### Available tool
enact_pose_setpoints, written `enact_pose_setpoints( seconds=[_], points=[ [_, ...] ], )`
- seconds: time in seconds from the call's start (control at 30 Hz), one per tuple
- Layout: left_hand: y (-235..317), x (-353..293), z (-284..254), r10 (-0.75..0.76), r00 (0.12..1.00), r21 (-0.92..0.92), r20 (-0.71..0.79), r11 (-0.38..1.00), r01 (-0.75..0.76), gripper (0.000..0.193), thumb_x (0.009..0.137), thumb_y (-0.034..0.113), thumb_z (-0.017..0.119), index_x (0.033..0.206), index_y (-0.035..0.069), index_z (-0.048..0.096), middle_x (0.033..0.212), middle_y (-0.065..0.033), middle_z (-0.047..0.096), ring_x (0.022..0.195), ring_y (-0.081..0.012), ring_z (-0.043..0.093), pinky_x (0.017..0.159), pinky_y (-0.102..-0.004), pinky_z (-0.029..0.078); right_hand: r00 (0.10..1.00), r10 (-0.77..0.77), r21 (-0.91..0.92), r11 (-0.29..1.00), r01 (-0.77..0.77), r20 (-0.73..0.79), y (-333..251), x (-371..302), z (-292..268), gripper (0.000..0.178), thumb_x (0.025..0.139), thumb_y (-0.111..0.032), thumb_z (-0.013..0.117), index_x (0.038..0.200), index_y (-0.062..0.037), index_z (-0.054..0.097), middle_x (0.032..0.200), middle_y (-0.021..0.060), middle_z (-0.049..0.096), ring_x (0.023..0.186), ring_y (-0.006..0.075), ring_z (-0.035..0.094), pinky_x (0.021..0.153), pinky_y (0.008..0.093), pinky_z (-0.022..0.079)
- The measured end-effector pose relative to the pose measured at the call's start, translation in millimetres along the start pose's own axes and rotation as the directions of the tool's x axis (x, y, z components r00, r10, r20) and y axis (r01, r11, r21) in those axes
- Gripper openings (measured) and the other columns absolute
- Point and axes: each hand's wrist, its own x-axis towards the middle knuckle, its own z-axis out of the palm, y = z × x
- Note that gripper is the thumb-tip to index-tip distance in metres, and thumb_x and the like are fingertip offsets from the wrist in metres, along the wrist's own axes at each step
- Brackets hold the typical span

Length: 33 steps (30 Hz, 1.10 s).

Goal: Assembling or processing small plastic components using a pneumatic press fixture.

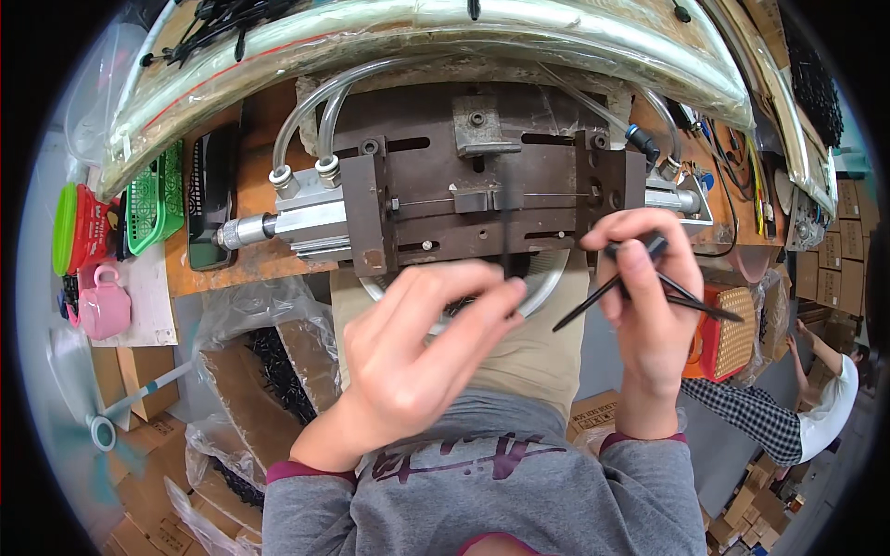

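Note:
My left hand (pixel 399 338) is over my lap at the near side of a brown metal fixture (pixel 482 227), its thumb and fingers pinched together. From the fingertips a thin black rod (pixel 506 218), smeared by motion, stands up across the small metal block in the fixture's middle. My right hand (pixel 654 306) is raised by the fixture's right end. Its fingers are closed around a few thin black plastic rods (pixel 579 309), which cross each other and stick out on both sides. One has a thicker black head by the index finger.
Silver air cylinders (pixel 320 222) with clear hoses flank the fixture on a wooden bench. Behind it, a plastic-wrapped ledge (pixel 436 32) bears black rods. A green basket (pixel 156 199) and pink mug (pixel 104 304) are left; boxes of black parts (pixel 278 371) lie below. Another person (pixel 825 417) is at right.

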Motion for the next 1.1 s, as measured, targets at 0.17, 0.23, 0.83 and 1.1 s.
enact_pose_setpoints(
  seconds=[0.17, 0.23, 0.83, 1.1],
  points=[
    [-19, -6, 23, 0.079, 0.996, 0.237, 0.038, 0.968, -0.085, 0.022, 0.070, 0.009, 0.072, 0.090, -0.001, 0.070, 0.116, -0.0155, 0.066, 0.070, -0.0175, 0.064, 0.064, -0.0271, 0.052, 0.988, -0.142, -0.020, 0.990, 0.141, -0.056, 3, -2, 1, 0.014, 0.091, 0.000, 0.058, 0.105, 0.0022, 0.055, 0.113, 0.0179, 0.060, 0.065, 0.0059, 0.052, 0.056, 0.0195, 0.044],
    [-20, -4, 28, 0.082, 0.996, 0.305, 0.036, 0.948, -0.089, 0.022, 0.069, 0.008, 0.071, 0.090, 0.000, 0.069, 0.116, -0.0144, 0.067, 0.066, -0.0151, 0.063, 0.061, -0.0258, 0.051, 0.983, -0.181, -0.043, 0.983, 0.179, -0.036, 4, -2, -1, 0.017, 0.091, 0.001, 0.056, 0.108, 0.0036, 0.055, 0.120, 0.0203, 0.057, 0.073, 0.0101, 0.058, 0.062, 0.0231, 0.050],
    [7, 0, 6, -0.076, 0.996, -0.259, -0.040, 0.964, 0.063, 0.037, 0.063, 0.003, 0.085, 0.097, 0.000, 0.070, 0.097, -0.0139, 0.069, 0.078, -0.0222, 0.068, 0.065, -0.0282, 0.055, 0.611, -0.626, -0.628, 0.237, 0.741, 0.484, 29, 1, 7, 0.030, 0.072, -0.002, 0.071, 0.101, 0.0071, 0.069, 0.111, 0.0255, 0.065, 0.087, 0.0281, 0.071, 0.066, 0.0282, 0.058],
    [-13, -9, 22, -0.017, 0.998, 0.158, 0.057, 0.987, 0.007, 0.029, 0.066, 0.006, 0.080, 0.093, 0.001, 0.070, 0.113, -0.0159, 0.067, 0.066, -0.0189, 0.065, 0.062, -0.0272, 0.054, 0.996, -0.032, -0.192, 0.980, 0.047, 0.083, 12, -9, -2, 0.024, 0.081, 0.001, 0.072, 0.104, 0.0042, 0.065, 0.084, 0.0083, 0.069, 0.072, 0.0100, 0.066, 0.064, 0.0200, 0.050]
  ],
)
